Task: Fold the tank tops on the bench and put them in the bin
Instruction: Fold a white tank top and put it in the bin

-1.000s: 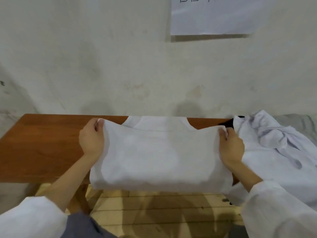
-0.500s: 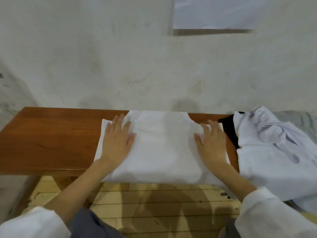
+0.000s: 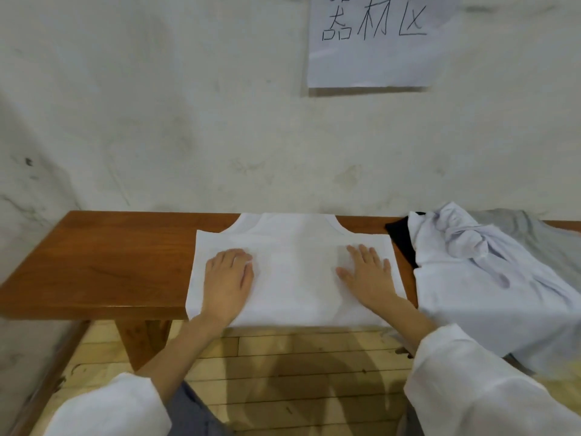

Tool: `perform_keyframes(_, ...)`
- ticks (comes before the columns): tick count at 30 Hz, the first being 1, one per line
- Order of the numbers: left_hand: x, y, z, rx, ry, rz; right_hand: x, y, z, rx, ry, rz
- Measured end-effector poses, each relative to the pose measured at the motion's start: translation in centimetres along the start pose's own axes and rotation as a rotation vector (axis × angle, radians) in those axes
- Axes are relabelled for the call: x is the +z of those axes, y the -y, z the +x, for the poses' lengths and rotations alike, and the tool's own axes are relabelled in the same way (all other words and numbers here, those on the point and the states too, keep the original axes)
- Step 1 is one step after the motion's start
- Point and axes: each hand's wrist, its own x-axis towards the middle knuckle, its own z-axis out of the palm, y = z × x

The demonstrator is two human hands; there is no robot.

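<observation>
Tank top [image 3: 292,272], white and folded, is lying flat across the bench [image 3: 103,262], its near edge hanging just over the front lip. I am pressing my left hand [image 3: 228,278] palm down on its left half, fingers close together, and my right hand [image 3: 367,275] on its right half, fingers straight and slightly spread. A heap of tops [image 3: 478,278], white, grey and black, is sitting just beside it on my right.

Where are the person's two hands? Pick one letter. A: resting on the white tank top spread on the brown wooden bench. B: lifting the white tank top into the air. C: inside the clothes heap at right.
A: the left hand and right hand both lie palm-down on the white tank top, spread across the brown wooden bench.
</observation>
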Motion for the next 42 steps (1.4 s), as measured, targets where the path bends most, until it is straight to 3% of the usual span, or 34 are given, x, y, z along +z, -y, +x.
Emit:
perform_keyframes(2,-0.8,-2.0,-2.2,0.047,0.018,-0.105,-0.1,0.8,-2.4,-0.092,-0.218,0.203)
perform_keyframes(4,-1.2,-3.8,-4.7,0.012,0.199,-0.266,0.3,1.8,-5.3,-0.198,-0.320,0.347)
perform_keyframes(7,-0.1,-4.9,-7.5,-0.162,0.449,-0.477,1.6,2.5,-9.0,-0.260,-0.181,0.379)
perform_keyframes(10,1.8,-3.8,-9.1,-0.716,0.559,-0.850,3.1,2.5,-10.5,-0.160,0.039,0.427)
perform_keyframes(12,1.7,-2.7,-9.4,-1.176,0.480,-1.297,3.8,2.4,-10.8,0.002,0.143,0.569)
perform_keyframes(14,0.8,-1.9,-9.5,-1.415,0.336,-1.694,4.0,1.8,-10.8,0.296,0.216,0.933)
perform_keyframes(17,-0.7,-0.8,-9.3,-1.375,0.164,-1.885,3.4,0.0,-10.3,0.698,0.270,1.761)
perform_keyframes(19,-1.2,0.1,-9.4,-1.378,0.111,-1.932,3.1,-1.1,-10.0,0.830,0.179,2.092)
perform_keyframes(28,-2.3,2.7,-10.8,-1.308,-0.053,-1.955,2.7,-3.0,-9.9,0.933,-0.023,2.195)
perform_keyframes(35,-0.9,1.5,-11.0,-1.332,0.057,-1.932,3.7,-1.3,-10.8,0.892,0.174,2.179)
perform_keyframes(39,-0.3,1.9,-11.5,-1.400,-0.064,-1.959,3.6,-1.0,-11.0,0.967,0.077,2.215)
perform_keyframes(42,-1.7,1.8,-11.3,-1.343,-0.149,-2.022,2.2,-1.0,-10.9,0.988,-0.002,2.282)
